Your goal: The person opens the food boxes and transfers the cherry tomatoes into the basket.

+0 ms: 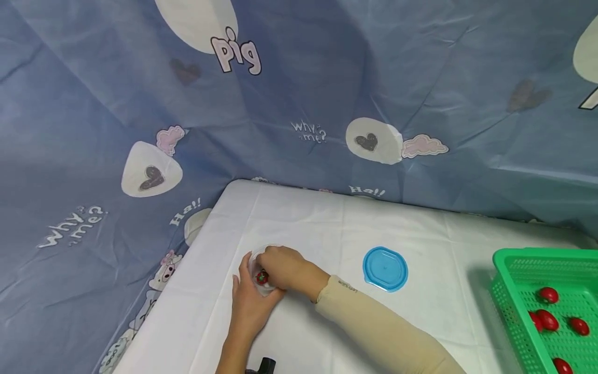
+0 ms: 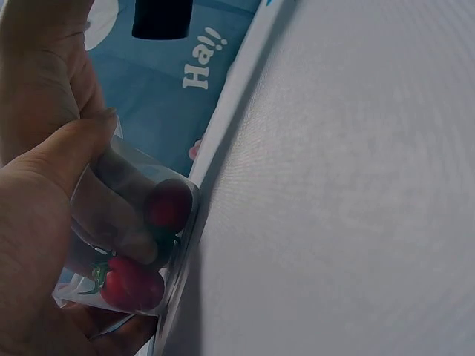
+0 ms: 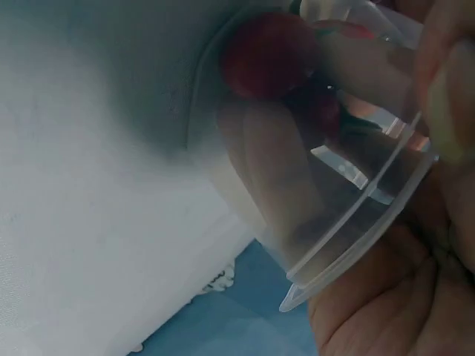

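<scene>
Near the left part of the table stands a clear plastic container [image 3: 215, 167] with small red tomatoes inside. My left hand [image 1: 252, 304] holds it by the side, thumb and fingers curved round the wall. The right hand [image 1: 290, 267] reaches in over the rim, its fingers down among the tomatoes. Through the wall, the left wrist view shows a tomato [image 2: 132, 284] with a green stem and a darker tomato [image 2: 169, 204] beside the fingers. Another angle, from the right wrist, has a tomato [image 3: 269, 55] close to the fingertips. Whether they pinch one is hidden.
A blue lid [image 1: 385, 268] lies flat on the white-covered table [image 1: 303, 223], right of the container. At the far right is a green basket [image 1: 506, 291] with several red tomatoes [image 1: 547, 295]. A blue printed curtain [image 1: 289, 93] hangs behind and along the left.
</scene>
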Demonstrator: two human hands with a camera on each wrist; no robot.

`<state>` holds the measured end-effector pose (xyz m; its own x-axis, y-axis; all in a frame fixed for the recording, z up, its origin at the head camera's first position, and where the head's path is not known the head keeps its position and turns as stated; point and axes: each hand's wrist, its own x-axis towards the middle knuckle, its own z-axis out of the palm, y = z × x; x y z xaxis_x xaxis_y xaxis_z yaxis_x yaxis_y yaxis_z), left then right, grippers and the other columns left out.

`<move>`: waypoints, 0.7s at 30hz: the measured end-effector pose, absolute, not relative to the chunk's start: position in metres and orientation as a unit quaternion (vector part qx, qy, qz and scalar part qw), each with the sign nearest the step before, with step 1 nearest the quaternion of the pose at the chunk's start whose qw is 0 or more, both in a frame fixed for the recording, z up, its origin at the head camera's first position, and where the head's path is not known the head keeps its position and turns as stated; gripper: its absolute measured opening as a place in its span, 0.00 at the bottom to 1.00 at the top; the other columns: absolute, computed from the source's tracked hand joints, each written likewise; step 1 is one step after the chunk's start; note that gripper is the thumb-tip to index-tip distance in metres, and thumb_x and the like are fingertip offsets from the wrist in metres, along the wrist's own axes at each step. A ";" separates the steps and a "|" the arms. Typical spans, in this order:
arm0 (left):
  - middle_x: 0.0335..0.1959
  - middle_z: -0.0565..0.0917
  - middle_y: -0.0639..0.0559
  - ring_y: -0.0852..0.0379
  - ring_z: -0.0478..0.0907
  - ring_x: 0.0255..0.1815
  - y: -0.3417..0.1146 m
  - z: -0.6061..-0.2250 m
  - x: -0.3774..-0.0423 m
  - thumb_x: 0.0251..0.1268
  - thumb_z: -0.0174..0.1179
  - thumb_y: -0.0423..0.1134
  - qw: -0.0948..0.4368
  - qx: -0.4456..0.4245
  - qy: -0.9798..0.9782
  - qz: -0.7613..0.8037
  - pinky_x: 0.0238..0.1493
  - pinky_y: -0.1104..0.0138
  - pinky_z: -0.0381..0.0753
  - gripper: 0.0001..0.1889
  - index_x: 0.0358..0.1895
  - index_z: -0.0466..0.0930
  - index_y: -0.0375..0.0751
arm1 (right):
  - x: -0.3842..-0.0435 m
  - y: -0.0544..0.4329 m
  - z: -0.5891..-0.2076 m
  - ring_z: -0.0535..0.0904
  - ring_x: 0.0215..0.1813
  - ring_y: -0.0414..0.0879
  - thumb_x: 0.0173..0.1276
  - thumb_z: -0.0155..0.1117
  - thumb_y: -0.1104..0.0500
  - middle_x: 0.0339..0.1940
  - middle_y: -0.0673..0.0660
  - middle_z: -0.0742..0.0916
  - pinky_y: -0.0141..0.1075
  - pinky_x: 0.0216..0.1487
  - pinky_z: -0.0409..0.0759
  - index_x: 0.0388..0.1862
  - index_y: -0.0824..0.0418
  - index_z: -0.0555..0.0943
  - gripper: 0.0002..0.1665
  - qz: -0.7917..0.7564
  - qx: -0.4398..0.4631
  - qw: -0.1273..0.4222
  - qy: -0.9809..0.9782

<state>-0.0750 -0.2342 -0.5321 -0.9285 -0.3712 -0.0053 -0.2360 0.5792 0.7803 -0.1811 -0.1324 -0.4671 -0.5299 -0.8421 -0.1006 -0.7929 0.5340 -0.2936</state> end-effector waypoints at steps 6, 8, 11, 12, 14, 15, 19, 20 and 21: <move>0.79 0.63 0.33 0.22 0.45 0.81 -0.233 -0.532 -0.078 0.57 0.78 0.58 0.075 0.176 -0.884 -0.427 0.78 0.33 0.43 0.62 0.85 0.42 0.50 | -0.181 -0.132 -0.471 0.80 0.37 0.39 0.67 0.75 0.62 0.38 0.50 0.86 0.30 0.37 0.80 0.51 0.56 0.88 0.14 -0.105 -0.460 0.095 0.877; 0.79 0.64 0.33 0.23 0.46 0.81 -0.234 -0.532 -0.077 0.56 0.78 0.58 0.077 0.175 -0.884 -0.427 0.79 0.34 0.42 0.62 0.85 0.42 0.50 | -0.179 -0.133 -0.473 0.82 0.38 0.40 0.68 0.75 0.61 0.39 0.50 0.86 0.31 0.39 0.81 0.52 0.56 0.88 0.14 -0.107 -0.456 0.088 0.879; 0.78 0.65 0.32 0.24 0.47 0.81 -0.235 -0.531 -0.078 0.57 0.78 0.59 0.082 0.168 -0.884 -0.427 0.79 0.35 0.41 0.62 0.85 0.43 0.49 | -0.178 -0.134 -0.474 0.82 0.38 0.40 0.68 0.75 0.61 0.38 0.50 0.86 0.31 0.39 0.81 0.52 0.55 0.88 0.14 -0.112 -0.448 0.076 0.884; 0.78 0.65 0.32 0.24 0.46 0.81 -0.234 -0.530 -0.078 0.57 0.78 0.59 0.083 0.167 -0.884 -0.428 0.79 0.35 0.41 0.62 0.85 0.43 0.49 | -0.178 -0.134 -0.474 0.82 0.38 0.40 0.69 0.75 0.61 0.39 0.49 0.86 0.31 0.40 0.81 0.52 0.55 0.88 0.14 -0.112 -0.447 0.073 0.884; 0.78 0.65 0.32 0.22 0.44 0.81 -0.234 -0.530 -0.078 0.57 0.77 0.59 0.080 0.169 -0.884 -0.429 0.79 0.35 0.42 0.62 0.85 0.42 0.50 | -0.178 -0.134 -0.475 0.82 0.39 0.40 0.69 0.74 0.61 0.39 0.49 0.86 0.31 0.41 0.81 0.53 0.54 0.88 0.15 -0.114 -0.446 0.070 0.885; 0.78 0.65 0.32 0.22 0.43 0.81 -0.233 -0.530 -0.078 0.57 0.78 0.59 0.079 0.170 -0.884 -0.428 0.79 0.35 0.41 0.62 0.85 0.42 0.50 | -0.178 -0.133 -0.476 0.82 0.39 0.39 0.69 0.74 0.61 0.39 0.49 0.86 0.31 0.41 0.81 0.53 0.54 0.88 0.15 -0.116 -0.447 0.071 0.884; 0.78 0.65 0.32 0.24 0.45 0.82 -0.233 -0.531 -0.078 0.57 0.78 0.57 0.074 0.169 -0.885 -0.427 0.80 0.37 0.39 0.62 0.85 0.41 0.49 | -0.177 -0.130 -0.478 0.81 0.38 0.39 0.68 0.74 0.63 0.38 0.49 0.85 0.30 0.40 0.80 0.53 0.55 0.87 0.15 -0.133 -0.447 0.073 0.882; 0.78 0.65 0.32 0.25 0.47 0.82 -0.233 -0.531 -0.078 0.57 0.78 0.56 0.075 0.167 -0.886 -0.425 0.80 0.38 0.38 0.62 0.85 0.42 0.48 | -0.176 -0.130 -0.479 0.80 0.37 0.39 0.68 0.74 0.64 0.37 0.49 0.85 0.30 0.39 0.79 0.52 0.55 0.87 0.15 -0.141 -0.445 0.073 0.881; 0.78 0.65 0.32 0.27 0.49 0.82 -0.233 -0.531 -0.078 0.57 0.78 0.55 0.075 0.164 -0.888 -0.423 0.80 0.38 0.37 0.62 0.85 0.42 0.47 | -0.176 -0.129 -0.479 0.80 0.37 0.39 0.68 0.74 0.64 0.38 0.49 0.85 0.29 0.39 0.79 0.52 0.55 0.87 0.14 -0.147 -0.445 0.071 0.881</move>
<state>-0.0781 -0.2330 -0.5315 -0.9351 -0.3542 -0.0052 -0.2275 0.5893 0.7752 -0.1757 -0.1288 -0.4793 -0.5947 -0.8039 0.0051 -0.7622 0.5617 -0.3218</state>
